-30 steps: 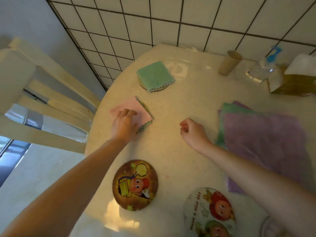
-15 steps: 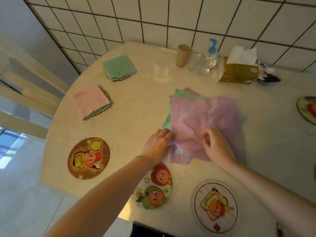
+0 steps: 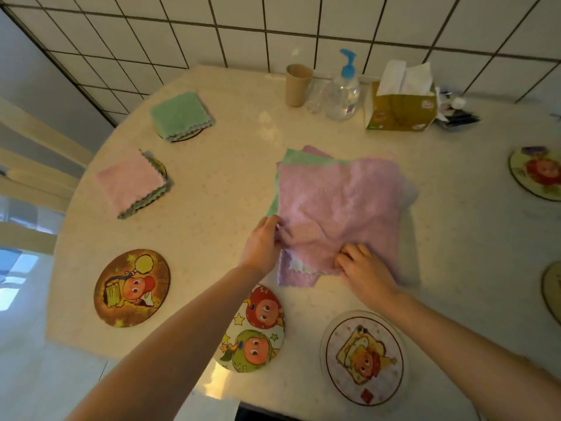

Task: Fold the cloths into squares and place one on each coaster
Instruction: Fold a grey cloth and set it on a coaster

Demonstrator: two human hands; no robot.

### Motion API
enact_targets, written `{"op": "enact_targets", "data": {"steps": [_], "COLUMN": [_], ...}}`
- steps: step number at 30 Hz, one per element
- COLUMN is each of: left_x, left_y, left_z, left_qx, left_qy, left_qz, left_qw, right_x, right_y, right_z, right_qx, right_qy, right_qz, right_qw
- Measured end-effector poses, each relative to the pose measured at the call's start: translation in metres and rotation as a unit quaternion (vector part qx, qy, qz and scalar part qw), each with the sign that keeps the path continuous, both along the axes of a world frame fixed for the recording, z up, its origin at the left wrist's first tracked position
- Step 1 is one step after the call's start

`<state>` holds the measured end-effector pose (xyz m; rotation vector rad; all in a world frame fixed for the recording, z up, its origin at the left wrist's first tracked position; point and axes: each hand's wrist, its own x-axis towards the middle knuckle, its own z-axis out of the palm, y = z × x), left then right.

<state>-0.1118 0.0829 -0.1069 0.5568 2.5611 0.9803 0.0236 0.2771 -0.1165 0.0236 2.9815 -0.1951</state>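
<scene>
A pile of unfolded cloths lies mid-table, a pink cloth (image 3: 340, 202) on top and a green cloth (image 3: 299, 159) showing beneath. My left hand (image 3: 264, 246) pinches the pink cloth's near left edge; my right hand (image 3: 362, 270) grips its near edge. A folded green cloth (image 3: 179, 115) sits on a coaster at the far left. A folded pink cloth (image 3: 132, 180) covers another coaster nearer. Bare cartoon coasters lie along the near edge: a brown coaster (image 3: 132, 288), a white coaster (image 3: 255, 329) and a pale coaster (image 3: 362, 358).
A paper cup (image 3: 299, 85), pump bottle (image 3: 343, 89) and tissue box (image 3: 400, 104) stand at the back by the tiled wall. Two more coasters (image 3: 535, 173) lie at the right edge. A pale chair (image 3: 33, 165) stands left of the table.
My left hand left the folded pink cloth on its coaster and both hands moved right to the cloth pile. They now grip the top pink cloth's near edge, bunching it.
</scene>
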Motion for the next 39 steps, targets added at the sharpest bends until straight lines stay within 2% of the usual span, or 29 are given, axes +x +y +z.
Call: {"op": "enact_targets", "data": {"steps": [4,6,8,11,14,16,18,21,25,28,31,33,35,37,39], "left_x": [-0.007,-0.007,-0.004,0.009,0.025,0.033,0.034,0.019,-0.013,-0.034,-0.061,-0.081,-0.096,-0.106,-0.114], "left_y": [-0.005,-0.008,-0.008,0.003,0.024,0.034,0.037,0.025,-0.011,-0.033,-0.059,-0.083,-0.103,-0.123,-0.146], "left_z": [0.003,0.007,0.010,0.015,0.018,0.021,0.028,0.040,0.063,0.084,0.102,0.112,0.125,0.139,0.150], "left_qx": [0.049,0.043,-0.024,-0.065,-0.108,-0.118,-0.071,-0.049,-0.078,-0.079,-0.080,-0.040,0.037,0.089,0.086], "left_qy": [-0.041,-0.002,0.093,0.194,0.147,0.104,0.100,0.073,0.083,0.109,0.113,0.063,0.023,0.044,0.107], "left_qz": [0.057,0.036,-0.040,-0.176,-0.260,-0.230,-0.170,-0.110,-0.100,-0.092,-0.069,-0.037,0.006,0.036,0.043], "left_qw": [0.996,0.998,0.995,0.963,0.948,0.960,0.978,0.990,0.988,0.987,0.988,0.996,0.999,0.994,0.990], "right_x": [-0.003,-0.007,-0.012,-0.021,-0.031,-0.036,-0.040,-0.046,-0.058,-0.069,-0.086,-0.101,-0.115,-0.126,-0.136], "right_y": [0.007,0.009,0.011,0.015,0.015,0.013,0.011,0.013,0.017,0.012,0.000,-0.015,-0.036,-0.059,-0.080], "right_z": [0.014,0.027,0.040,0.055,0.071,0.080,0.091,0.109,0.112,0.110,0.122,0.136,0.152,0.166,0.171], "right_qx": [-0.079,-0.146,-0.176,-0.188,-0.185,-0.196,-0.234,-0.258,-0.074,0.004,0.000,-0.009,-0.021,-0.024,-0.022], "right_qy": [0.009,0.001,0.009,0.031,0.069,0.093,0.104,0.075,-0.020,0.007,0.045,0.089,0.116,0.146,0.202], "right_qz": [-0.013,-0.059,-0.094,-0.101,-0.071,-0.051,-0.029,0.017,0.074,0.028,-0.021,-0.040,-0.037,-0.025,-0.014], "right_qw": [0.997,0.988,0.980,0.977,0.978,0.975,0.966,0.963,0.994,1.000,0.999,0.995,0.992,0.989,0.979]}}
